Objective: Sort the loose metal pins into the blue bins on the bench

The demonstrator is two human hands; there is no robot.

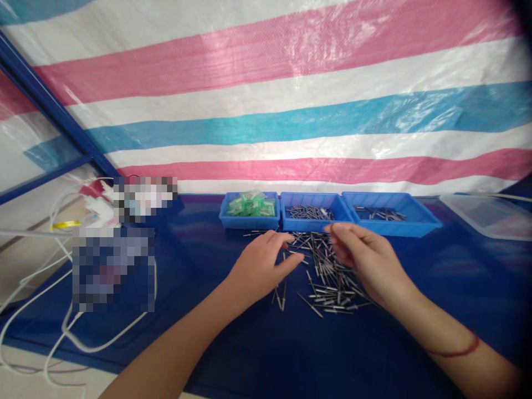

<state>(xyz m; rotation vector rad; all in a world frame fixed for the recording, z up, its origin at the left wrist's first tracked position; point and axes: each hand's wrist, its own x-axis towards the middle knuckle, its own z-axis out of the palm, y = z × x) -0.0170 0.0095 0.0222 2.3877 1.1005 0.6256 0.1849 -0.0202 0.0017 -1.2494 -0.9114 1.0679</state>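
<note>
A loose pile of metal pop rivets [334,296] lies on the blue table. At its left edge is my left hand [266,257], thumb and index finger apart, with nothing visible between them. My right hand [366,255] hovers over the pile's right side, near the front rim of the middle blue bin [307,224]. Its thumb and fingertips are pinched together; what they hold, if anything, is too small to make out. More rivets fill the bottom of that middle bin. Fewer rivets lie in the right blue bin [399,227].
Small green-and-clear packets [251,205] fill the left blue bin [249,223]. A clear plastic lid or tray [482,216] sits at the far right. White cables [108,346] loop over the table's left side. Behind hangs a striped plastic sheet [266,127].
</note>
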